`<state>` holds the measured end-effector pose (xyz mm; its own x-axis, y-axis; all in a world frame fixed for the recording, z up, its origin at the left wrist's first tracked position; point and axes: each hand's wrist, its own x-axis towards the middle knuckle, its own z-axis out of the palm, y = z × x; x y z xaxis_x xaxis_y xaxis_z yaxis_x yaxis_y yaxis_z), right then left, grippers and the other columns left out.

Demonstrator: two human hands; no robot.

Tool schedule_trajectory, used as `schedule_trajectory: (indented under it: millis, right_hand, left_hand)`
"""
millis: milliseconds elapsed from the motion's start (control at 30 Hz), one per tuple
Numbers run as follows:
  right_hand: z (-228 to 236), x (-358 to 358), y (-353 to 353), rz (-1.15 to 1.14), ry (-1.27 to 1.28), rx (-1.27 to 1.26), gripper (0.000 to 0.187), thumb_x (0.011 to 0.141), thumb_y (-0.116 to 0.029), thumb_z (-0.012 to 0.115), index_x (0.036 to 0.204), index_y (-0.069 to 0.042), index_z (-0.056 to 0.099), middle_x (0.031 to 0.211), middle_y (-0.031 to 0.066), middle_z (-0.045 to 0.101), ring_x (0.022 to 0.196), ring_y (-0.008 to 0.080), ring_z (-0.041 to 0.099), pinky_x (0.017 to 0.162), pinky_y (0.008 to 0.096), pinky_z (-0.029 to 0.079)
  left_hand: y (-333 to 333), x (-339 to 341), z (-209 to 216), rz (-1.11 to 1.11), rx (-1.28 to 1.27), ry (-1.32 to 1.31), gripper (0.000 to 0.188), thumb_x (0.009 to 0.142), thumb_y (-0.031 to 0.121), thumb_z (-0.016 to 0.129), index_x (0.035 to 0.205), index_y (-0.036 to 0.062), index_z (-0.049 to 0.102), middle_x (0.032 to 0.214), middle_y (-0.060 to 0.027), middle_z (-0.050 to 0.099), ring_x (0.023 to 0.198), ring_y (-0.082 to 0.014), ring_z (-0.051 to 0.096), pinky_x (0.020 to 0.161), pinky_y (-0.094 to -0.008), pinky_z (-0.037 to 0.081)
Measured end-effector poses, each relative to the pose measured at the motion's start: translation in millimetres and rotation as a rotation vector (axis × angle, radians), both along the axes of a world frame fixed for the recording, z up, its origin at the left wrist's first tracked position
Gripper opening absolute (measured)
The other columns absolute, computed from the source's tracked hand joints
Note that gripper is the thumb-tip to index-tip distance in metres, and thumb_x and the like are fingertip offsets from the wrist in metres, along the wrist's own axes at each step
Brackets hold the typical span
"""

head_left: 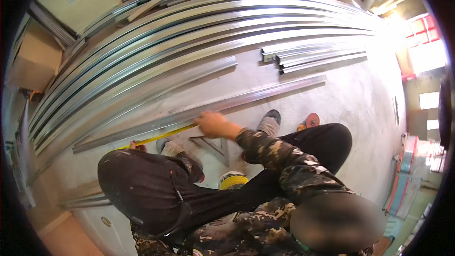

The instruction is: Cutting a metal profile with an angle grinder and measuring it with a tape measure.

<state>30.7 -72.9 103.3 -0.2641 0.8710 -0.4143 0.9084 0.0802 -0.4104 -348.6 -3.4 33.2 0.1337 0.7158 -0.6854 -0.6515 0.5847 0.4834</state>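
A yellow tape measure blade (166, 134) stretches between my two hands, low along the near side of a long metal profile (189, 114) lying on the floor. My right hand (212, 123) is closed round the blade's right end, beside the profile. Beyond my left knee, my left hand (138, 146) grips the tape near its other end; most of that hand is hidden, and I cannot make out the tape's case. A grey triangular square (208, 145) lies between my feet, just below my right hand.
Several long metal profiles (199, 33) lie side by side across the far floor. Shorter channels (317, 56) are stacked at the right. A tool with a red disc (312, 120) sits by my right knee. A yellow-and-white tub (232, 180) stands between my legs. Cardboard boxes (38, 56) line the left.
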Motion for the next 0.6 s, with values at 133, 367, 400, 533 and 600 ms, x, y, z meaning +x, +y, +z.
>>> schedule_trajectory:
  millis: [133,367,400,533,600]
  right_hand:
    - [-5,-62,12,0.023,0.002,0.014,0.038,0.093,-0.033,0.057,0.123,-0.010,0.062,0.115,0.0218,0.064,0.112,0.0372,0.062,0.091,0.0507,0.053]
    - [-17,140,-15,-0.247,-0.176,-0.151,0.027,0.091,-0.018,0.055,0.109,-0.012,0.073,0.106,0.0178,0.072,0.102,0.0385,0.068,0.086,0.0485,0.056]
    - [-28,181,-36,-0.235,-0.138,-0.094,0.029,0.091,-0.019,0.054,0.111,-0.016,0.074,0.106,0.0166,0.072,0.101,0.0388,0.068,0.086,0.0492,0.055]
    - [-35,140,-33,-0.195,-0.046,-0.197,0.031,0.089,-0.022,0.054,0.113,-0.019,0.074,0.107,0.0158,0.073,0.100,0.0390,0.068,0.086,0.0504,0.055]
    - [-24,81,-22,-0.222,-0.042,-0.216,0.030,0.090,-0.024,0.054,0.111,-0.017,0.073,0.107,0.0162,0.072,0.103,0.0387,0.067,0.088,0.0502,0.054]
  left_hand:
    - [-5,-7,-37,-0.067,-0.121,0.134,0.039,0.104,0.037,0.053,0.111,-0.0005,0.062,0.108,-0.0110,0.068,0.091,-0.0319,0.067,0.087,-0.0448,0.057]
    - [-17,85,2,-0.236,0.094,0.278,0.034,0.102,0.033,0.055,0.111,0.0013,0.063,0.107,-0.0110,0.068,0.091,-0.0318,0.066,0.086,-0.0444,0.056]
    - [-16,111,4,-0.278,0.133,0.275,0.033,0.102,0.032,0.055,0.111,0.0016,0.063,0.107,-0.0110,0.068,0.091,-0.0317,0.066,0.086,-0.0443,0.056]
    - [-7,131,2,-0.328,0.275,0.415,0.030,0.101,0.030,0.056,0.111,0.0027,0.064,0.106,-0.0110,0.068,0.091,-0.0317,0.066,0.085,-0.0440,0.056]
    - [4,136,5,-0.338,0.340,0.500,0.029,0.100,0.029,0.057,0.111,0.0033,0.064,0.106,-0.0110,0.068,0.091,-0.0316,0.066,0.084,-0.0439,0.056]
